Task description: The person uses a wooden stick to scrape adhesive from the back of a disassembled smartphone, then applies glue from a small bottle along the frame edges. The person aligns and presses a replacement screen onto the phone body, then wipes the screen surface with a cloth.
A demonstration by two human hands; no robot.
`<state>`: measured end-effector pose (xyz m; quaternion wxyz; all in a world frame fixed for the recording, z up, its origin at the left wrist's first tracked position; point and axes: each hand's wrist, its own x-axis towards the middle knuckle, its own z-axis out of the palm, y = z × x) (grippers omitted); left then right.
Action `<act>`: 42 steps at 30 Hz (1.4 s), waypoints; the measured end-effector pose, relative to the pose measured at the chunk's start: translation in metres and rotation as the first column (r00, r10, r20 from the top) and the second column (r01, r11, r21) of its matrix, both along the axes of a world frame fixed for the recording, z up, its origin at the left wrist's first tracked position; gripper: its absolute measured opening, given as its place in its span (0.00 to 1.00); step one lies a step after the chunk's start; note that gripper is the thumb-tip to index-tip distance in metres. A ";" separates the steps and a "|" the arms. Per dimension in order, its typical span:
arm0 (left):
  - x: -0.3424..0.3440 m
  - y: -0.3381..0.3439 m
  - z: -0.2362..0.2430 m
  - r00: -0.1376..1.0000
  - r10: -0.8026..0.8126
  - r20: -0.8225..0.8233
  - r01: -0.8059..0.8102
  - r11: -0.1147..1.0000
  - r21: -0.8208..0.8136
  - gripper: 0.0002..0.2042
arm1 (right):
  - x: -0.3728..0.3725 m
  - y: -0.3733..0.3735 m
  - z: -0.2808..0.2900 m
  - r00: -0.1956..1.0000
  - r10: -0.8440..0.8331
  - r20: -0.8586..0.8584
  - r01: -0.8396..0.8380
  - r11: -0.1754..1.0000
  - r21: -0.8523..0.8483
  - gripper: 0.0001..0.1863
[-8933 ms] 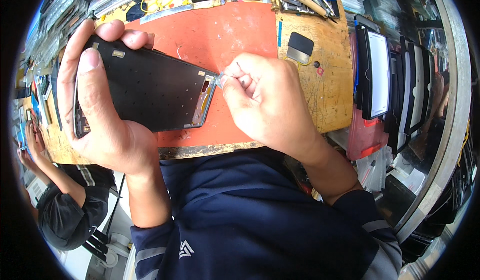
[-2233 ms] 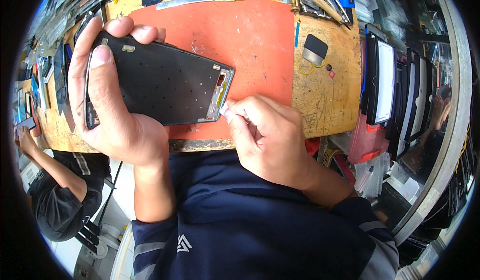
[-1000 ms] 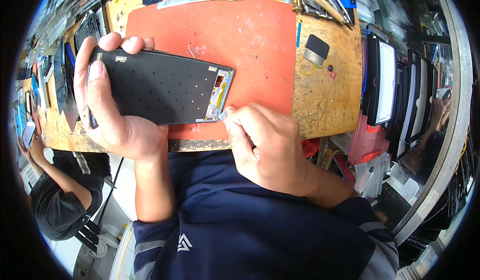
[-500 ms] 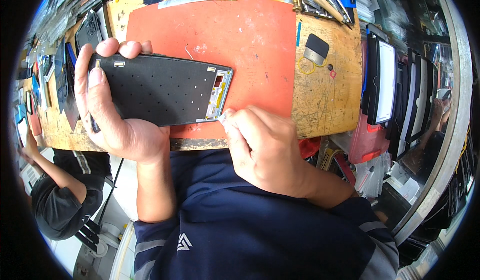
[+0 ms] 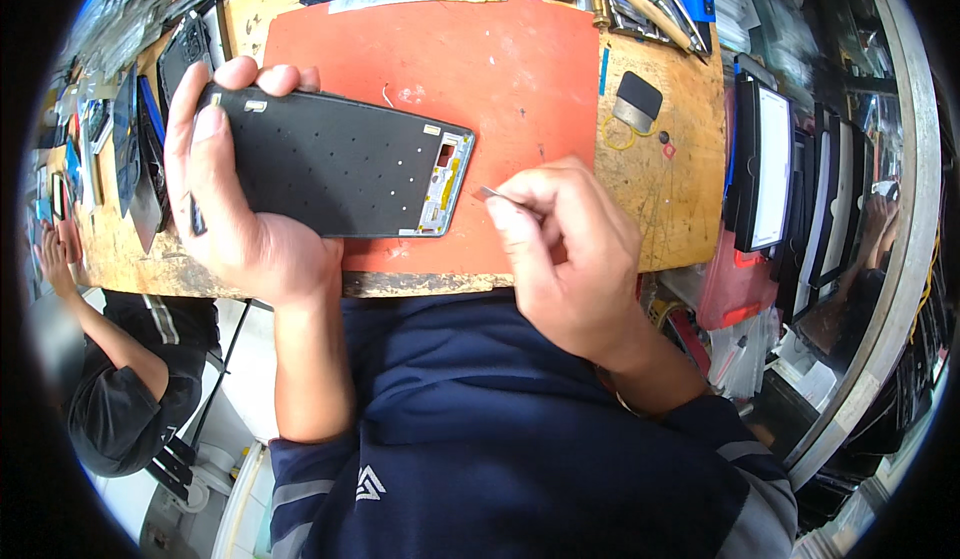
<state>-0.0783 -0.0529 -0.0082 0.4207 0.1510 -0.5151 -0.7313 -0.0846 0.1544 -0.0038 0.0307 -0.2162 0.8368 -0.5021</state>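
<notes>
Black, the flat phone frame is gripped at its left end by the left hand, thumb on top, long axis running left to right over the orange mat. The right hand pinches a thin greyish piece beyond the frame's right end, not touching it.

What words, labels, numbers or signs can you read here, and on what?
No word or number is readable.
Navy top: a white angular emblem, without legible letters.
Black panel in the left hand: no legible print.
White-faced flat item at right: any marks too small to read.
</notes>
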 end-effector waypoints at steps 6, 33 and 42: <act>-0.004 -0.002 -0.002 0.995 0.002 0.104 -0.006 0.999 0.040 0.20 | 0.014 0.002 0.006 0.898 0.290 -0.332 -0.217 0.946 0.240 0.07; 0.001 -0.018 0.015 0.917 -0.290 -0.273 0.381 0.836 0.394 0.22 | -0.013 0.030 -0.022 0.999 -0.040 -0.018 0.029 0.918 -0.397 0.04; 0.003 -0.019 0.017 0.979 -0.202 -0.036 0.195 0.863 0.466 0.21 | -0.019 0.023 -0.010 0.872 -0.107 -0.478 0.189 0.974 0.127 0.17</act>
